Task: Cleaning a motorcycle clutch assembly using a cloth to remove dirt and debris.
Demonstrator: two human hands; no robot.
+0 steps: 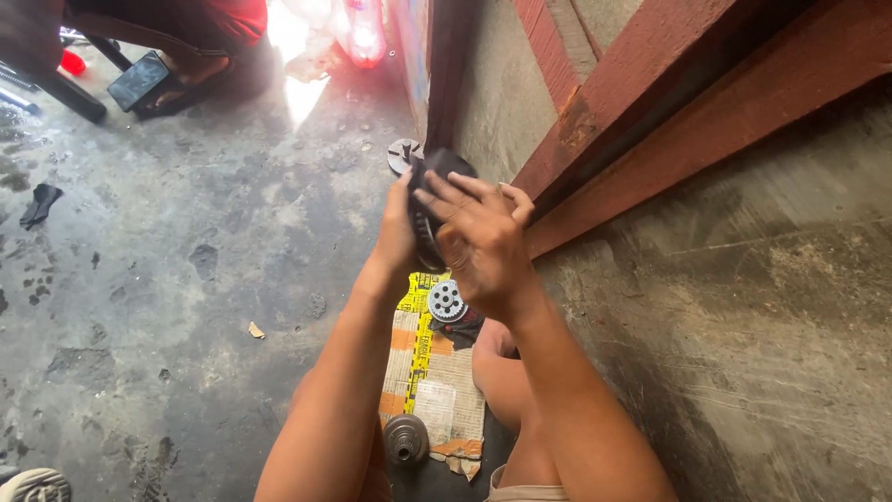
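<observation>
Both hands are covering most of the dark round metal part (435, 191), so its face isn't showing. The white shoe (33, 485) is getting cut off at the bottom-left corner.

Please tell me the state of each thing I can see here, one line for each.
Left hand: grips the dark round part from the left.
Right hand: fingers spread over the part.
Dark round part: held up off the floor.
Gear: lying flat on cardboard.
Metal hub: resting on cardboard.
</observation>
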